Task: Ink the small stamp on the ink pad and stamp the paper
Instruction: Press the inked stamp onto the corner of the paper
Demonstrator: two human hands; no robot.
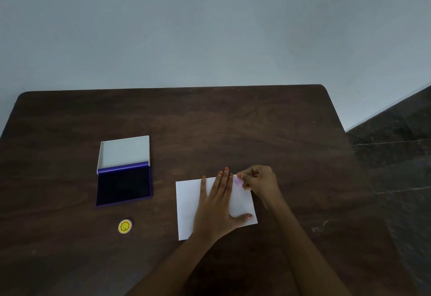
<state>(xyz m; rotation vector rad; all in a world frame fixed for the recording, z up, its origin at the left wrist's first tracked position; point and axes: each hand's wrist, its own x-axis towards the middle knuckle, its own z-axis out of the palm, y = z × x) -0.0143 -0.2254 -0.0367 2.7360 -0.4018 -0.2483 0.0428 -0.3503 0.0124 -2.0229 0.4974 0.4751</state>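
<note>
I see right hand [257, 180] pinching small stamp [238, 181], pinkish, probably light hard plastic, over paper's [189, 204] upper right corner. Left hand [215, 207] spread flat, pinning thin sheet. Ink pad [123, 185] open, frame left.

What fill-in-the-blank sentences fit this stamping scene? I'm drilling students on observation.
1. The left hand lies flat on the ____.
2. The ink pad has its lid ____.
3. The right hand pinches a small ____ stamp.
4. The yellow disc lies nearer than the ____.

Answers: paper; open; pink; ink pad
</note>
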